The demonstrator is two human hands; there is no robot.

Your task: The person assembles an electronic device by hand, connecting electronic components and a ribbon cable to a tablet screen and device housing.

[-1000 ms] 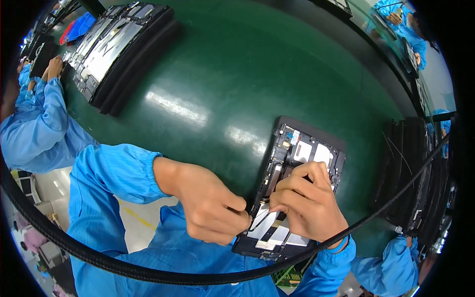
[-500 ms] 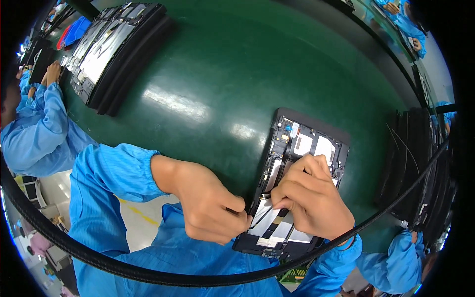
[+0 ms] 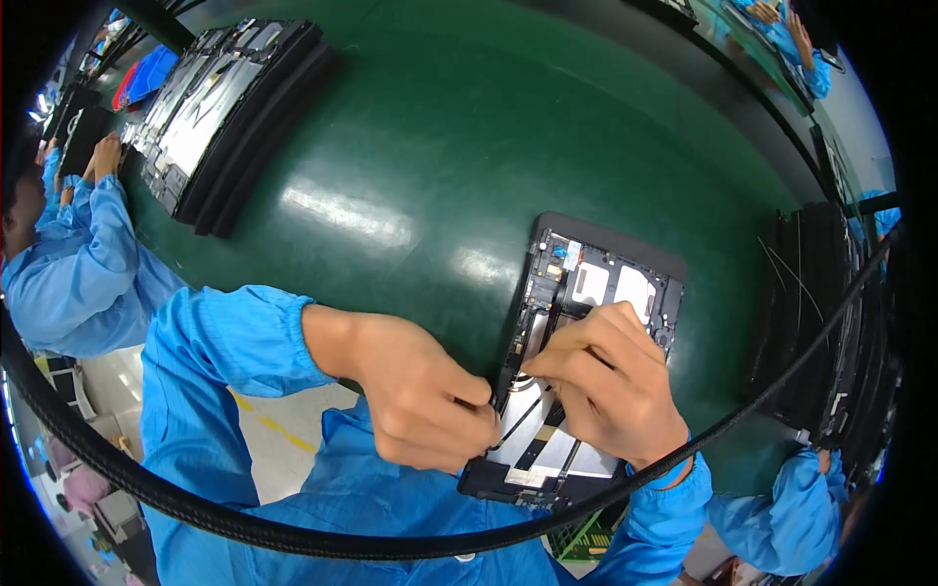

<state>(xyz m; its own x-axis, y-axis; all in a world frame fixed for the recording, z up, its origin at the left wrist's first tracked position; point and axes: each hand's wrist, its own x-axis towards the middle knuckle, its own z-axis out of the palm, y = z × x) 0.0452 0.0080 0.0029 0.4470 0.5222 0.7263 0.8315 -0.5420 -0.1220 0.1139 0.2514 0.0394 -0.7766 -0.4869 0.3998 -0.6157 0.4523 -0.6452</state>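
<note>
An opened black tablet [image 3: 596, 283] with bare circuit boards and silver panels lies on the green table [image 3: 410, 146] near its front edge. My left hand [image 3: 420, 396] grips the tablet's left edge with closed fingers. My right hand [image 3: 611, 381] rests on the tablet's middle, fingertips pinched on a small part at the left side of the inner boards. What the fingertips pinch is too small to tell.
A row of similar opened tablets on black trays [image 3: 210, 107] stands at the far left. More black trays [image 3: 831, 322] stand upright at the right. A person in blue [image 3: 68, 264] sits at the left. A thick black cable [image 3: 244, 527] curves across the lower view.
Both hands stay on the tablet. The right hand's fingers have shifted slightly left along the inner boards; the view has tilted a little.
</note>
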